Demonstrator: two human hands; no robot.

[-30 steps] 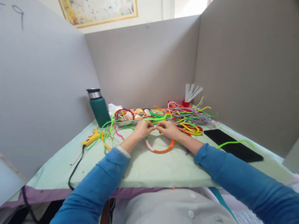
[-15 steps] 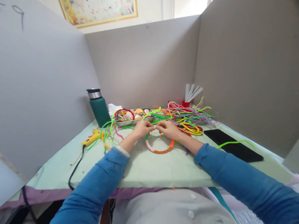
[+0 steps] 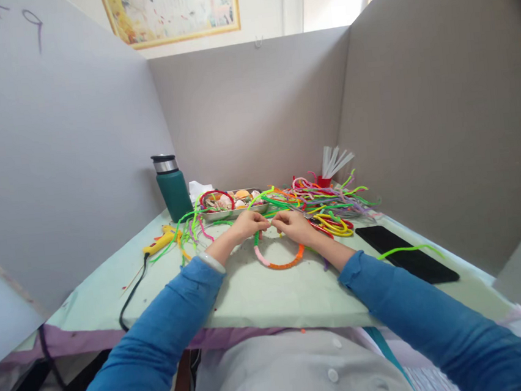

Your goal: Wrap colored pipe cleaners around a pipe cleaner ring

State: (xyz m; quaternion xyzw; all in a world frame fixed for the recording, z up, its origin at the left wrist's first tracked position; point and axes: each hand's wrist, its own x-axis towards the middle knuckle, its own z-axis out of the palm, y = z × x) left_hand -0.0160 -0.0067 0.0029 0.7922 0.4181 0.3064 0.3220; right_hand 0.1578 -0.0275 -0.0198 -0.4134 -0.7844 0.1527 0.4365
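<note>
Between my hands is a ring wrapped in pipe cleaners [image 3: 287, 265], with orange, pink and green sections showing along its near side. My left hand [image 3: 249, 223] is closed in a pinch at the ring's upper left. My right hand [image 3: 291, 224] pinches at the upper right, its fingertips almost touching those of the left. The far part of the ring is hidden by my fingers. A bright green pipe cleaner [image 3: 261, 196] sticks up from behind my left hand.
Behind lie a metal tray [image 3: 237, 212] of shells and a heap of pipe cleaners [image 3: 325, 198]. A green bottle [image 3: 173, 191] and a yellow glue gun [image 3: 159, 242] stand left. At right are a black phone-like slab [image 3: 407, 258] and a red cup [image 3: 324, 181] of white sticks.
The tip of the bright green pipe cleaner has shifted slightly to the left. My hands stay nearly in place, still pinching at the ring.
</note>
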